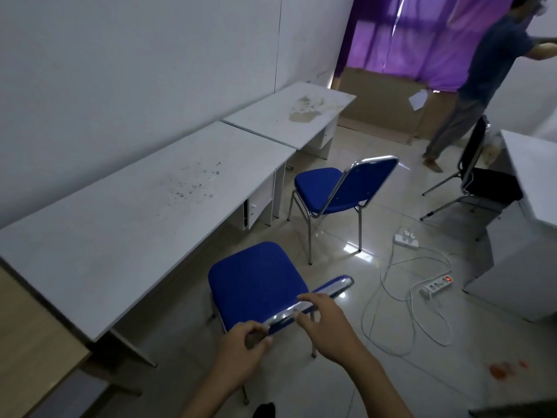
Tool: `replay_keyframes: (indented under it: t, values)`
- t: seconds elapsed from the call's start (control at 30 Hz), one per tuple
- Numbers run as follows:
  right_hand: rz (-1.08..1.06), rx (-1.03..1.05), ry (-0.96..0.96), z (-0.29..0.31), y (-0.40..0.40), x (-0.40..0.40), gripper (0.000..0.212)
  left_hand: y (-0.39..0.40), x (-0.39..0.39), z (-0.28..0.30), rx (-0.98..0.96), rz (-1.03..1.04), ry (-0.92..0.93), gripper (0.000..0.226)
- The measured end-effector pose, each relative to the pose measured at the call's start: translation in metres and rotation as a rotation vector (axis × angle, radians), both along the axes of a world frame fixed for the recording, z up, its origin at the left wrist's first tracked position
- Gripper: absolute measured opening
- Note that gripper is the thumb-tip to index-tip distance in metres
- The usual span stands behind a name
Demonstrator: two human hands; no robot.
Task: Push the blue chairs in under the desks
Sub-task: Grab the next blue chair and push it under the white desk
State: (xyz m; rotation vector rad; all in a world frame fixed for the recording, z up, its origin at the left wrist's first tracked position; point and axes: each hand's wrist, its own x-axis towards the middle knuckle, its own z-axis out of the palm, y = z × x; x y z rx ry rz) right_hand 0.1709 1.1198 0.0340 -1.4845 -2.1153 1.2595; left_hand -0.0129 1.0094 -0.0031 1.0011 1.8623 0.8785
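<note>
Hands grip the chrome top rail of the near blue padded chair with metal legs [256,282] at the lower centre of the frame: the left hand [241,348] is curled shut round the rail's left end, and the right hand [325,324] has its fingers laid over the rail's middle with the thumb beneath. This chair stands on the pale tiled floor [346,384], its seat just beside the front edge of the long white desk [135,212] at left and not yet under it. A second blue chair with a chrome frame [340,188] stands at mid-frame, apart from the stained white desk [289,116] further back. Two blue chairs and two white desks along the wall show in all. To the right, two white power strips [435,286] with looping cables lie on the floor, near a black chair [476,170] and a white cabinet [518,267]. A person in a dark shirt [488,67] stands at upper right before a purple curtain [422,34].
</note>
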Motion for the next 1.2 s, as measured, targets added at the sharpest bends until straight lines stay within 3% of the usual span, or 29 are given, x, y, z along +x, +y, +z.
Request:
replay_keyframes:
  t: [0.27,0.53,0.67,0.77,0.97,1.2]
  values:
    - [0.175,-0.013,-0.034,-0.031,0.1,-0.01,0.038,0.097,0.009,-0.017,-0.042,-0.028,0.07,0.025]
    - [0.559,0.042,-0.364,-0.063,0.19,0.004,0.045,0.14,0.041,-0.04,-0.188,0.21,0.087,0.023]
    - [0.808,0.227,-0.493,-0.081,0.203,0.01,0.069,0.161,0.077,-0.046,-0.401,0.251,0.38,0.047]
    - [0.872,0.3,-0.407,-0.09,0.212,0.012,0.065,0.17,0.091,-0.048,-0.485,0.402,0.503,0.061]
    - [1.045,0.345,-0.293,-0.094,0.235,0.02,0.051,0.182,0.114,-0.053,-0.57,0.594,0.544,0.064]
    - [1.239,0.392,-0.176,-0.1,0.283,0.018,0.05,0.215,0.144,-0.056,-0.612,0.739,0.586,0.061]
